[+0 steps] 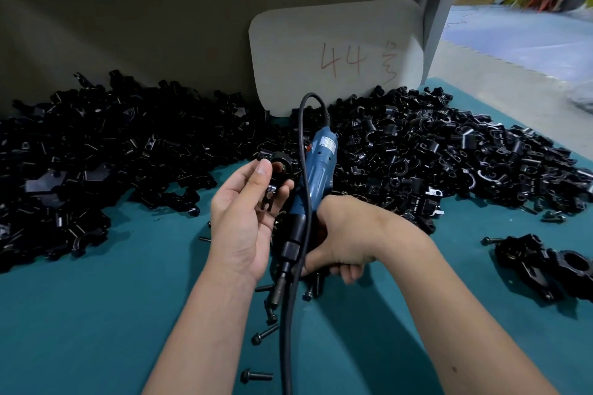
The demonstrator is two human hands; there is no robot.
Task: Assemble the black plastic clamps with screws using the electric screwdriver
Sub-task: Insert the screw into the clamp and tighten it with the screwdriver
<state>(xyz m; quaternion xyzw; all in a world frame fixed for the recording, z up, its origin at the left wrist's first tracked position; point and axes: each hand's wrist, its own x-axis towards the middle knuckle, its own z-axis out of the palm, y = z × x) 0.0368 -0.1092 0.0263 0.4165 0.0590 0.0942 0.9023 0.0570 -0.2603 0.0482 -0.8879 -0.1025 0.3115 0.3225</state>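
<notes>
left hand (pixel 244 218) pinching a black clamp (pixel 275 179) just left of the blue electric screwdriver (pixel 316 176); right hand (pixel 343 234) gripping the screwdriver's lower body, tip pointing near, over loose screws (pixel 266 333) on the teal table (pixel 96 314).

Black clamp (pixel 276 177) beside tilted blue screwdriver (pixel 317 167)

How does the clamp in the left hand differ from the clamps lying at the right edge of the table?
The held clamp is single and raised, pinched by the left hand; the assembled clamps lie grouped on the green table, untouched. The held one sits beside the electric screwdriver; the others lie apart. Both are black plastic.
</notes>
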